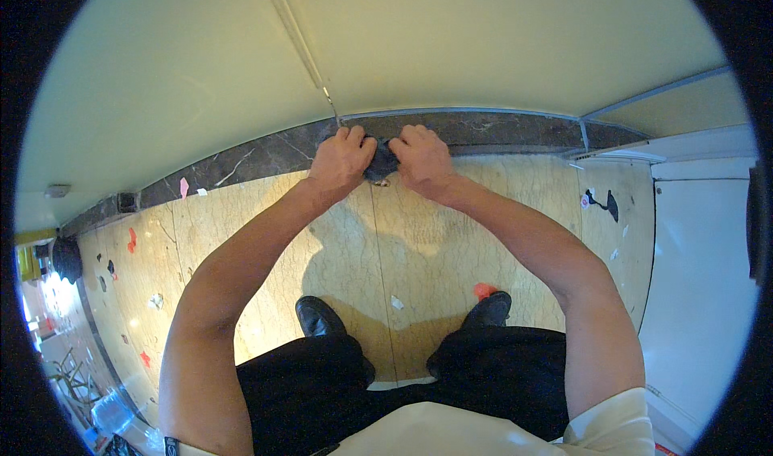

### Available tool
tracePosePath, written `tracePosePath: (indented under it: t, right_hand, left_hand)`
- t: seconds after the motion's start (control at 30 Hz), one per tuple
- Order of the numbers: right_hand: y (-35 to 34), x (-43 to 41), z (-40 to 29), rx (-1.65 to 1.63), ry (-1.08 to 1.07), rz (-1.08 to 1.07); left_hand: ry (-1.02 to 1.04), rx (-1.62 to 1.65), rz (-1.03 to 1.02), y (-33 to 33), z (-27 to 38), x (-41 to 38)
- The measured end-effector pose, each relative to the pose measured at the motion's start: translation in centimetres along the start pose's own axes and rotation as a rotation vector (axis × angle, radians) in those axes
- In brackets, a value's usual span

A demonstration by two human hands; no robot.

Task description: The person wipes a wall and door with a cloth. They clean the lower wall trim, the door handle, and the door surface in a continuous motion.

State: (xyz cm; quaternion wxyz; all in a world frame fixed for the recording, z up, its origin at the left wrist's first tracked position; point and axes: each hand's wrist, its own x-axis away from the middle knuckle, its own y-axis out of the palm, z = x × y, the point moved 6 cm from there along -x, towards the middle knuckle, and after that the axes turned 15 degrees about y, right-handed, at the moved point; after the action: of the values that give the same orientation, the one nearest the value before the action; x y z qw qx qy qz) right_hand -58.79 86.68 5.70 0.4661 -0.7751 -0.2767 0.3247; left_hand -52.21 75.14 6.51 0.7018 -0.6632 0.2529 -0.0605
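My left hand point(342, 157) and my right hand point(421, 159) sit a short way apart at the foot of a pale wall panel point(423, 45). Between them bunches a dark grey cloth point(381, 161), gripped from both sides with curled fingers. It lies against the dark marbled skirting point(259, 155), where this meets the floor. A small brownish scrap point(381, 183) shows at the cloth's lower edge. Part of the cloth is hidden under my fingers.
On the pale wood-patterned floor point(423, 244) lie several scraps, among them a red piece point(484, 290) beside my right shoe point(492, 310) and a black strip point(611, 205). A white panel point(694, 244) stands at right. A clear plastic container point(113, 412) is at lower left.
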Motion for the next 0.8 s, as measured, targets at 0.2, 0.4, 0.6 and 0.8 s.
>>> tracePosePath:
  t: [0.2, 0.4, 0.6, 0.8]
  right_hand:
    - [-1.8, 0.2, 5.3, -0.052, 0.380, 0.042]
    - [-2.3, -1.7, 6.0, -0.245, 0.498, 0.095]
    - [-1.4, -1.8, 3.0, -0.065, 0.272, -0.094]
    - [-1.0, -2.3, 3.5, -0.091, 0.247, -0.211]
  left_hand:
    - [-0.217, 0.191, 0.099, 0.3, -0.4, -1.6]
    - [-0.465, 0.352, 0.174, -0.2, -1.6, -0.4]
    - [-0.443, 0.254, 0.002, 0.3, -2.5, -0.7]
    - [-0.468, 0.336, 0.038, 1.4, -2.6, -0.9]
